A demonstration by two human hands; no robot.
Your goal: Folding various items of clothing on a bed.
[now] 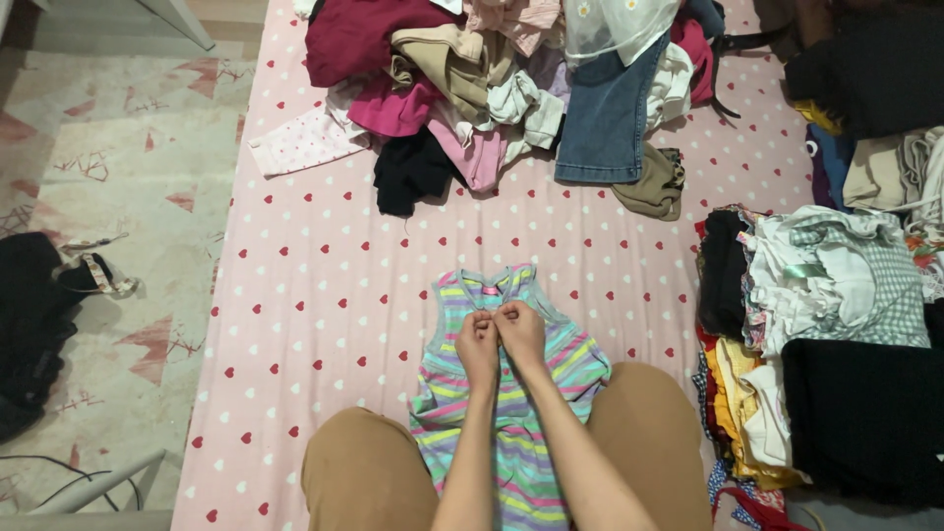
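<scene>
Striped dress point(511, 393) hem beneath forearms

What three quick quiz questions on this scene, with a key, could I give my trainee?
1. True or false: both hands pinch the striped sleeveless cotton top near its neckline.
2. Which garment lies in the far unsorted pile: A) blue denim piece, B) a yellow raincoat?
3. What pattern covers the pink bedsheet?

Key:
1. True: left hand and right hand meet there.
2. A.
3. Red and white hearts.
</scene>
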